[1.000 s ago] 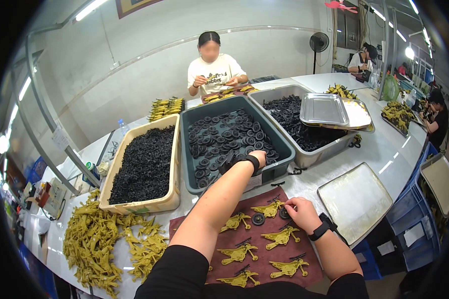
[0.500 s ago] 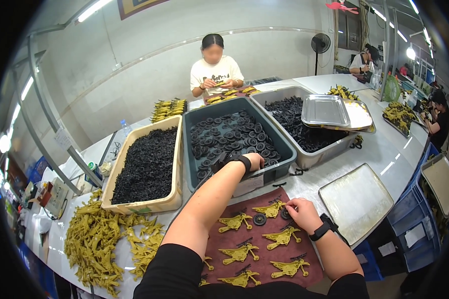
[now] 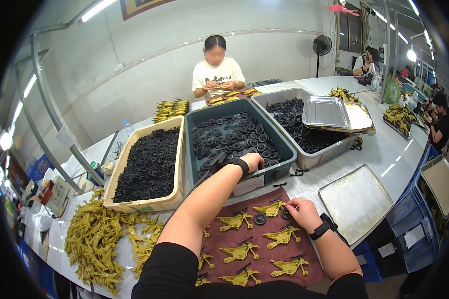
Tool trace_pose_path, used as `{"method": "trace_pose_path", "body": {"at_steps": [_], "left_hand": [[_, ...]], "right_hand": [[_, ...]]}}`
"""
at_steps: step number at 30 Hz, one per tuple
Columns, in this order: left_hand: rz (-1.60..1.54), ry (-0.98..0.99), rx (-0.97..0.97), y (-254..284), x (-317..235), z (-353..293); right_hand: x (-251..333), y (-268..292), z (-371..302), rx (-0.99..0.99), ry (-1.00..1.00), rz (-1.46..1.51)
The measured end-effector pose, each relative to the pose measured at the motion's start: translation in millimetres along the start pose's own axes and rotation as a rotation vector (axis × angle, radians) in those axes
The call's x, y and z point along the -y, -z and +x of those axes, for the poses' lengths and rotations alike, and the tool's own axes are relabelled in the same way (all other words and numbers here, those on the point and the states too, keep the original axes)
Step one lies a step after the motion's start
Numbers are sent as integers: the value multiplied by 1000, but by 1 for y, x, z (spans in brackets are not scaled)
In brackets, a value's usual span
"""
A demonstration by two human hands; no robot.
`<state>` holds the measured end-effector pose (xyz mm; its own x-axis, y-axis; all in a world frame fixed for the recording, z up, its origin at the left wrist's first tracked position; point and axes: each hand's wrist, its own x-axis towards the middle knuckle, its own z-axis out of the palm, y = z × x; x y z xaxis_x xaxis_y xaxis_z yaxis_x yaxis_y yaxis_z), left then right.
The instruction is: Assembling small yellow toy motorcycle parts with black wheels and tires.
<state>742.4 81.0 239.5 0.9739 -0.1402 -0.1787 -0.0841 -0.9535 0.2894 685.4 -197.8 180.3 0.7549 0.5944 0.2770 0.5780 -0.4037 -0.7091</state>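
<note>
My left hand (image 3: 253, 162) reaches over the near edge of a dark teal bin (image 3: 290, 163), down at the small black wheels (image 3: 229, 135) heaped there; its fingertips are hidden. At the maroon cloth (image 3: 257, 199), my right hand (image 3: 303, 214) pinches a black wheel (image 3: 286, 213) beside a yellow plastic toy part (image 3: 270, 209). A loose black wheel (image 3: 260, 218) lies just left of that part. Several similar yellow parts, each with a thin black piece attached, are spread in rows over the cloth, partly covered by my left arm.
A cream bin (image 3: 178, 172) of small black pieces stands left, a grey bin (image 3: 309, 158) right. Loose yellow parts (image 3: 92, 239) pile up at the left. An empty metal tray (image 3: 356, 204) lies right of the cloth. Across the table a person (image 3: 217, 70) handles yellow parts.
Little differs: the view has shifted slightly. My left hand stays at the bin's near edge, and my right hand keeps its pinch on the wheel.
</note>
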Motion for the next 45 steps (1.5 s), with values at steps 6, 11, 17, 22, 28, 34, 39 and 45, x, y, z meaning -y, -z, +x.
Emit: {"method": "trace_pose_path", "body": {"at_steps": [6, 11, 17, 22, 28, 34, 39, 45], "left_hand": [[7, -167, -482, 26, 9, -33], [56, -53, -559, 27, 2, -63], [-142, -10, -501, 36, 13, -77], [-277, 130, -615, 27, 32, -82], [53, 13, -405, 13, 52, -88], [-29, 52, -458, 9, 59, -102], [-54, 70, -535, 12, 46, -98], [-173, 131, -542, 29, 48, -114]], "right_hand": [[0, 0, -1, -1, 3, 9], [-9, -4, 1, -30, 0, 1], [-13, 1, 7, -39, 3, 31], [-8, 0, 8, -26, -22, 83], [-15, 5, 4, -41, -37, 86], [-12, -1, 4, -30, -1, 86], [-20, 2, 5, -46, -14, 74], [-15, 1, 6, -30, -40, 114]]}}
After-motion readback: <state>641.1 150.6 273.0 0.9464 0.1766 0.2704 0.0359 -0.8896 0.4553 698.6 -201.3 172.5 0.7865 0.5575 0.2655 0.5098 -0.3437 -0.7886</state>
